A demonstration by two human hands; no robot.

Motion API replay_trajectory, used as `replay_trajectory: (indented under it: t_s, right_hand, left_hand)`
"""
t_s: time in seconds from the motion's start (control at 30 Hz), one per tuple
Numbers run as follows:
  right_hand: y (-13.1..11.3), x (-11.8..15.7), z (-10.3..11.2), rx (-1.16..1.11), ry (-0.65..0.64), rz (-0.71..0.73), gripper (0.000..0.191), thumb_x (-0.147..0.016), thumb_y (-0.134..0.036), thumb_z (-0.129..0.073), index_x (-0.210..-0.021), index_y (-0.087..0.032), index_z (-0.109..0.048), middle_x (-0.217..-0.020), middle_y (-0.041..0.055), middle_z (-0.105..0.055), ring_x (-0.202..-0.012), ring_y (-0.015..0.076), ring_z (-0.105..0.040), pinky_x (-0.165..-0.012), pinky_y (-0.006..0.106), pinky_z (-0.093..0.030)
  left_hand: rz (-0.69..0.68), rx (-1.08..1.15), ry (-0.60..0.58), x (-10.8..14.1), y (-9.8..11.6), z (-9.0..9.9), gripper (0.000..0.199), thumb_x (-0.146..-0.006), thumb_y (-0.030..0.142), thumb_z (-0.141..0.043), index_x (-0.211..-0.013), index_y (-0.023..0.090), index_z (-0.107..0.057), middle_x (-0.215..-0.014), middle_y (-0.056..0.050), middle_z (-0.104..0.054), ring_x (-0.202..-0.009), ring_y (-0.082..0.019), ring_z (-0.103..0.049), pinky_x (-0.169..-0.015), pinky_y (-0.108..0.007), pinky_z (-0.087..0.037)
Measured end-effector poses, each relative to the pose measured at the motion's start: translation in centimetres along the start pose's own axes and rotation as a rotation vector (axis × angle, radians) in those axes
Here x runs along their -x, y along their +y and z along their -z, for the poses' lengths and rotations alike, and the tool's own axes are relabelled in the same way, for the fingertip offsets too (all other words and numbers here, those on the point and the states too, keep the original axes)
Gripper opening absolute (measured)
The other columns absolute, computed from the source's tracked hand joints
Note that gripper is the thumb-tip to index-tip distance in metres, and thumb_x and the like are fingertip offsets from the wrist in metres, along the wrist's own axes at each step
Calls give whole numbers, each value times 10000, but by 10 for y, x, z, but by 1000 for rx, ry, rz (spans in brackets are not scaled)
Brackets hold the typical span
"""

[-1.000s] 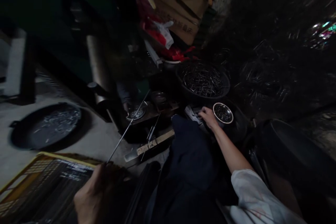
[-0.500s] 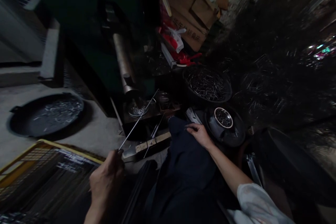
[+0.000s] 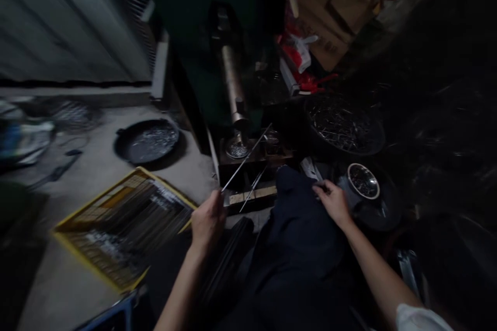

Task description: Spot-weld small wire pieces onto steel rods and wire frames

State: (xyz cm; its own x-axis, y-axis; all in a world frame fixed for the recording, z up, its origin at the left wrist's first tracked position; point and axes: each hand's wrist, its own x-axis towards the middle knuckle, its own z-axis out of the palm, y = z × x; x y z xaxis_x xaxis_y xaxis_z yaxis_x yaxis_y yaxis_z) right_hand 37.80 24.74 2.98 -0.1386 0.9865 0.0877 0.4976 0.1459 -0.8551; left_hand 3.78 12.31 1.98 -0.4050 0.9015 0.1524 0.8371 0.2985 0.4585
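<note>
My left hand (image 3: 208, 218) is closed around one end of a thin metal rod (image 3: 245, 160). The rod slants up and away, and its far end has a short bent piece. Beyond it, a machine's metal cylinder (image 3: 233, 83) points down over a small dish of metal bits (image 3: 237, 150). My right hand (image 3: 334, 204) is pinched beside my dark-clothed knee (image 3: 289, 186); whatever its fingertips hold is too small and dark to make out. More thin rods (image 3: 253, 189) lean near a wooden strip (image 3: 267, 192) below the machine.
A yellow crate (image 3: 87, 261) of long rods stands at left. Behind it, a black pan (image 3: 121, 152) of metal pieces sits on the floor. To the right are a bowl of small parts (image 3: 363, 181) and a dark basin (image 3: 378, 147) of bent wires. Cardboard (image 3: 322, 44) leans behind.
The view has swung left, so everything sits further right and more of the crate shows. My left hand still holds the rod, and my right hand stays pinched by the knee.
</note>
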Motion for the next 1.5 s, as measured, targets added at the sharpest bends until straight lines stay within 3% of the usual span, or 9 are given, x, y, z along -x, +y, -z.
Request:
replay_trajectory:
  t_s: [0.1,0.23,0.3,0.37,0.5,0.73,1.5]
  right_hand:
    - [-25,-24,-55,-338,-76,-131,337,-740,-517,-757,-814,-203,-660,-688,27,-688,-608,208,-687,-509,298,-564]
    - [-69,-38,-143,-604,-210,-273,479,-612,-582,-819,-753,-171,-619,-654,29,-689,-524,179,-677,-434,239,-535]
    - [-88,-39,-174,-704,-242,-336,504,-579,-583,-838,-750,-167,-611,-669,35,-697,-521,174,-680,-421,221,-526]
    - [-103,-39,-192,-806,-257,-365,506,-569,-570,-849,-759,-165,-615,-698,41,-706,-546,174,-693,-427,207,-527]
    - [-119,-38,-198,-966,-247,-381,457,-577,-500,-873,-785,-169,-636,-701,22,-700,-596,167,-706,-480,198,-552]
    - [-128,-39,-197,-1006,-146,-351,386,-613,-426,-870,-782,-168,-638,-701,1,-685,-603,160,-696,-496,212,-565]
    - [-125,-64,-205,-1071,-70,-321,379,-626,-380,-873,-812,-177,-612,-784,12,-719,-654,162,-705,-564,228,-579]
  left_hand:
    - [14,-82,-5,-1,8,-3,284,-974,320,-332,-851,202,-559,-642,-18,-590,-567,-144,-503,-570,-262,-286]
    - [41,-167,-3,-4,22,-4,325,-998,304,-292,-875,194,-572,-678,-49,-634,-618,-170,-569,-573,-285,-281]
    - [54,-196,-9,-7,29,-4,335,-1003,293,-281,-892,187,-578,-704,-65,-656,-643,-183,-597,-568,-294,-281]
    - [70,-220,-16,-11,34,-6,349,-1009,294,-269,-909,183,-584,-728,-78,-672,-669,-199,-620,-558,-303,-276]
    - [95,-245,-25,-21,39,-8,363,-1016,308,-259,-942,183,-591,-755,-88,-687,-701,-217,-646,-543,-315,-265]
    - [104,-212,-21,-38,45,-12,318,-1005,279,-293,-932,204,-593,-766,-73,-678,-757,-220,-667,-547,-312,-287]
    - [94,-158,-8,-67,54,-12,250,-977,206,-335,-981,222,-585,-799,-62,-688,-779,-228,-677,-540,-296,-337]
